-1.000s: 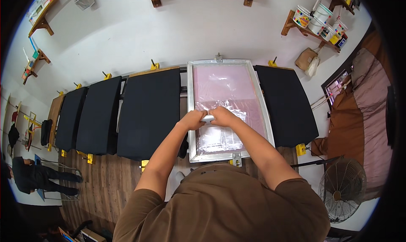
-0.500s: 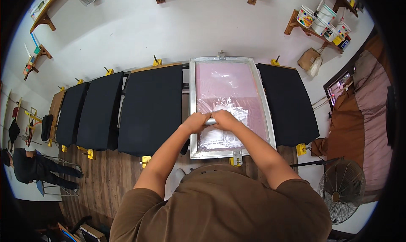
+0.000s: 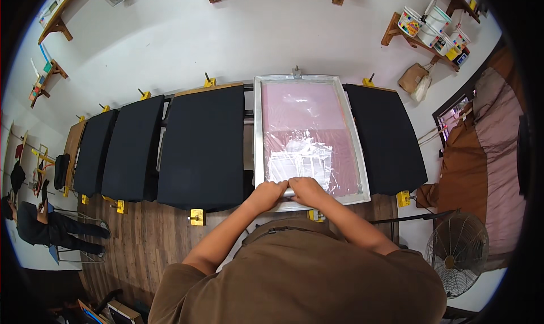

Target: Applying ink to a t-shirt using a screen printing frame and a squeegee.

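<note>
A screen-printing frame (image 3: 258, 131) with a metal rim and pinkish mesh lies in front of me. White ink (image 3: 299, 162) is spread and streaked over the nearer half of the mesh. At the near end of the frame, my left hand (image 3: 267, 196) and my right hand (image 3: 308, 192) are closed side by side around a squeegee (image 3: 289, 193). Only a short silvery-grey piece of its handle shows between them; its blade is hidden. Both thumbs point inward and nearly meet.
Boards covered in black fabric (image 3: 207, 148) line up to the left, and another black-covered board (image 3: 385, 143) is on the right. Yellow clamps (image 3: 196, 217) hold the board ends. A fan (image 3: 457, 255) stands at right. Tubs (image 3: 435, 19) sit on a wall shelf. Far left, a person (image 3: 42, 225) stands.
Both my hands have drawn the squeegee toward me, from the middle of the inked area to the frame's near end. The person at far left has raised a hand holding something dark.
</note>
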Motion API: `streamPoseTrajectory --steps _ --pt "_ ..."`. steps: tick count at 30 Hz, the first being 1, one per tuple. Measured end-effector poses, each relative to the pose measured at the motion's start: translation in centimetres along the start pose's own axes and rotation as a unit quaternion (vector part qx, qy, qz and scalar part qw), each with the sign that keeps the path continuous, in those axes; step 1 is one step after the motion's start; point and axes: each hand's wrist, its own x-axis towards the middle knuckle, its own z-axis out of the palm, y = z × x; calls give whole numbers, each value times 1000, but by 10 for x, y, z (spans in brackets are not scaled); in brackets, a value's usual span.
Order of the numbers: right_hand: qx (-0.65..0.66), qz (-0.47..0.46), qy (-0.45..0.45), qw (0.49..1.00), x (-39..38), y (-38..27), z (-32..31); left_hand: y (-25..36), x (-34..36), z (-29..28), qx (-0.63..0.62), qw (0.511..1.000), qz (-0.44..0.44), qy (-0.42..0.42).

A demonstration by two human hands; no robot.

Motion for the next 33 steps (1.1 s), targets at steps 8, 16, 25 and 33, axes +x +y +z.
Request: streamPoseTrajectory --steps 8,16,25,33 --pt "2 -6 12 1000 -18 -11 6 10 -15 14 -21 999 4 43" --pt "41 16 5 999 -5 -3 -2 -2 0 -6 -34 999 -26 -29" --pt "29 20 -12 999 76 39 -52 -70 69 -35 -56 998 -37 -16" --pt "-1 46 -6 999 77 41 -35 -76 68 -15 -15 999 -34 23"
